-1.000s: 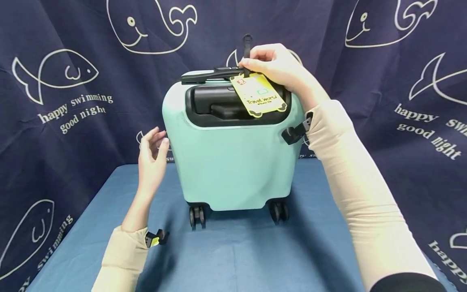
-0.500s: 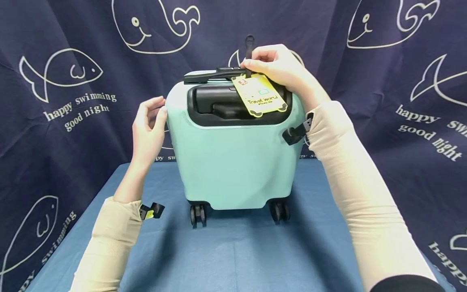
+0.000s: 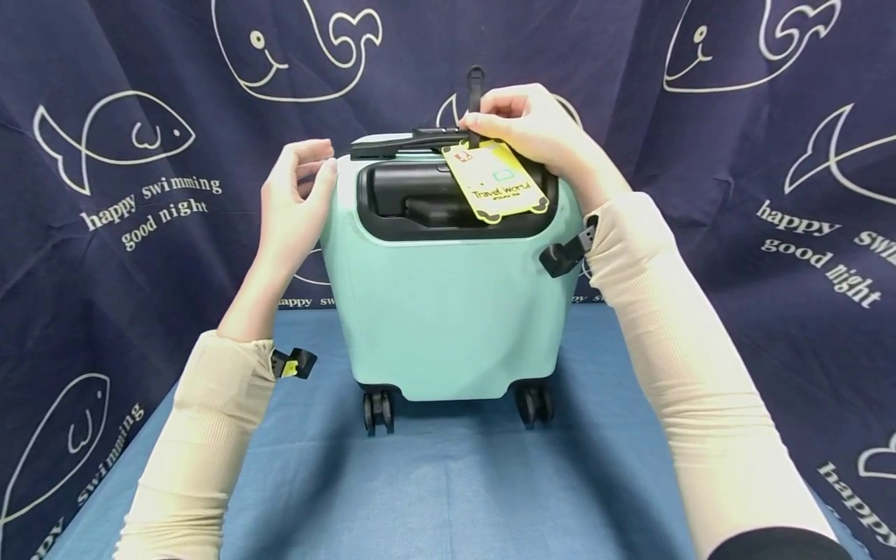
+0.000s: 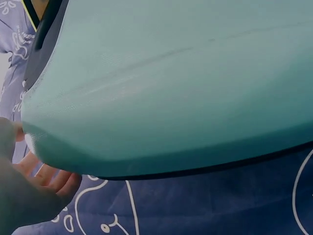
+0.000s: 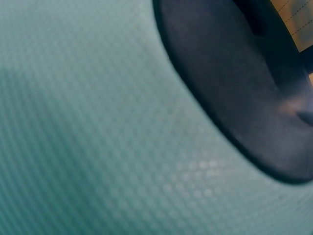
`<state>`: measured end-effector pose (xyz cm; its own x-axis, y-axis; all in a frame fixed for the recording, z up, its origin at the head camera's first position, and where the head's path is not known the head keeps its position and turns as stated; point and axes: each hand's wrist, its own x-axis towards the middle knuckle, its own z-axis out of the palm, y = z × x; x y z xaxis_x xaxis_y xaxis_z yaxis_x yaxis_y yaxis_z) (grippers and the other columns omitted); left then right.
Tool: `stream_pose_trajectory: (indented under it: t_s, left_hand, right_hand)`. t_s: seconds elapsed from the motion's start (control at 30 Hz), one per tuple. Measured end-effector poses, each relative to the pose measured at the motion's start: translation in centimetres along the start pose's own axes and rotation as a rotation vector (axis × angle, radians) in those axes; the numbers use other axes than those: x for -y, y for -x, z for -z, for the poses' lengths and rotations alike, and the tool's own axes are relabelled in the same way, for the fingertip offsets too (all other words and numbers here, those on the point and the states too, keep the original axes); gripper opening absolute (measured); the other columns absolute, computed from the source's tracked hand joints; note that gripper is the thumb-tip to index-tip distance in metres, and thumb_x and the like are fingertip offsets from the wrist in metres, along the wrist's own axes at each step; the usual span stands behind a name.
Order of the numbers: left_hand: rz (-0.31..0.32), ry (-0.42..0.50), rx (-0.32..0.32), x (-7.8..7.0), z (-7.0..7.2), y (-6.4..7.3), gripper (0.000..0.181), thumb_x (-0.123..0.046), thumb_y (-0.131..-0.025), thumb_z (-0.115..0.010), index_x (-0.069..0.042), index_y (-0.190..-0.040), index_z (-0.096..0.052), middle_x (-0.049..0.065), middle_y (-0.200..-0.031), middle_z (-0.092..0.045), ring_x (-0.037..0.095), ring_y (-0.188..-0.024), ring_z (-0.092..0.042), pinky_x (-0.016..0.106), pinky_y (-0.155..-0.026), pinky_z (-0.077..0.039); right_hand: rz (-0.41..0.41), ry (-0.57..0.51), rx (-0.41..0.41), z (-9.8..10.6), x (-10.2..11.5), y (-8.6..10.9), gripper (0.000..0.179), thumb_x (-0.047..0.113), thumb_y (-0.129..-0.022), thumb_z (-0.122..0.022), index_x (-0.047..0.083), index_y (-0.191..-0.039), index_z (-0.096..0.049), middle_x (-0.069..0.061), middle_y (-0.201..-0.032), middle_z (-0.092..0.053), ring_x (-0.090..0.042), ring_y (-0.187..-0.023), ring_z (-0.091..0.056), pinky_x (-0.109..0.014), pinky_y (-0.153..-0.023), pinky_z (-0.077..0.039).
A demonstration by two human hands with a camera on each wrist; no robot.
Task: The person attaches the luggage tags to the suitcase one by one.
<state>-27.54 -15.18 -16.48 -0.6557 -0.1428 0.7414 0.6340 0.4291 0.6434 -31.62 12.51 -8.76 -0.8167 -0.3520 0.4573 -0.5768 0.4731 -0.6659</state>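
A mint-green suitcase (image 3: 448, 311) stands upright on its black wheels, with a black handle (image 3: 413, 144) along its top. From the handle hangs a yellow luggage tag (image 3: 497, 183) on a black strap (image 3: 475, 85), whose end sticks up. My right hand (image 3: 535, 124) is over the suitcase's top right and pinches this strap between thumb and fingers. At the upper left corner is my left hand (image 3: 297, 190), its loosely bent fingers at the shell's edge; in the left wrist view its fingers (image 4: 46, 174) lie by the corner. The right wrist view has only blurred shell and black recess.
A blue cloth (image 3: 434, 482) covers the table under the suitcase. Close behind hangs a dark blue curtain (image 3: 588, 39) with white whale and fish drawings. A small black camera (image 3: 560, 258) on the right wrist is close to the suitcase's right side.
My left hand has risen along the suitcase's left side, from about mid-height to the upper corner. The right hand has stayed at the strap, and the suitcase has not moved.
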Motion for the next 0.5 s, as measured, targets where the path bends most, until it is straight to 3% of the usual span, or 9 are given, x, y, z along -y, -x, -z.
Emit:
stream_pose_trajectory:
  t_s: [0.23, 0.5]
  left_hand:
    - [-0.036, -0.090, 0.042, -1.7, -0.9, -1.9, 0.029, -0.021, -0.092, -0.056, -0.006, -0.118, -0.060, 0.007, -0.120, -0.063, 0.011, -0.109, -0.060, 0.023, -0.097, -0.042]
    - [-0.056, -0.234, 0.132, -4.0, -3.2, -4.8, 0.028, -0.027, -0.094, -0.053, -0.009, -0.112, -0.065, 0.003, -0.114, -0.066, 0.011, -0.103, -0.062, 0.016, -0.092, -0.042]
  right_hand:
    - [-0.002, 0.034, -0.012, 0.0, 0.0, 0.0, 0.024, 0.034, -0.086, -0.066, 0.016, -0.071, -0.061, 0.011, -0.059, -0.051, -0.008, -0.057, -0.044, -0.021, -0.055, -0.031]
    - [0.026, 0.041, -0.008, -0.1, -0.1, 0.0, 0.026, 0.033, -0.087, -0.065, 0.013, -0.071, -0.059, 0.010, -0.059, -0.050, -0.010, -0.059, -0.044, -0.022, -0.056, -0.031]
